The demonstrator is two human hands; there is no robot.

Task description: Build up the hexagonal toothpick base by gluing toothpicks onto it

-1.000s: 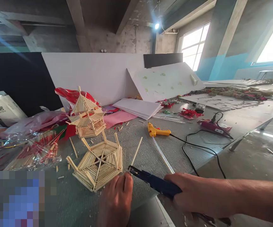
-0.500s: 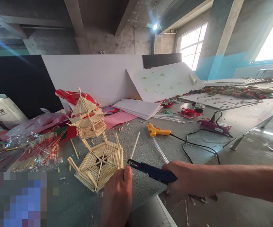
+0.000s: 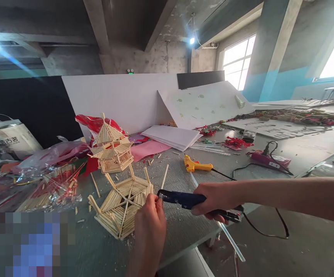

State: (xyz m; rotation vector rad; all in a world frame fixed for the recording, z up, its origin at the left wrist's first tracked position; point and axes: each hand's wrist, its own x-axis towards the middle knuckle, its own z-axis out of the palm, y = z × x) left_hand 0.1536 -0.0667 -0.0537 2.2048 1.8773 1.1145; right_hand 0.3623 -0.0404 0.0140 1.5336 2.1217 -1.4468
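Observation:
My right hand [image 3: 214,200] grips a dark blue glue gun [image 3: 181,198] whose tip points left, close to my left hand's fingertips. A clear glue stick [image 3: 232,241] trails from the gun's rear. My left hand [image 3: 150,229] is closed in a pinch on a thin wooden stick [image 3: 163,177] that slants up and away from it. Just left of that hand lies a hexagonal roof of wooden sticks [image 3: 123,204] on the grey table [image 3: 181,231]. Behind it stands a two-tier stick pagoda [image 3: 112,148].
A yellow glue gun [image 3: 197,166] with a black cord lies mid-table. Plastic bags of sticks [image 3: 49,190] sit at the left, a stack of white sheets [image 3: 171,135] and a pink sheet [image 3: 146,148] behind. A magenta device [image 3: 271,159] lies at the right.
Both hands have risen and moved up the table toward the hexagonal roof. The blue gun's tip now sits right at my left fingertips, and the stick has come along.

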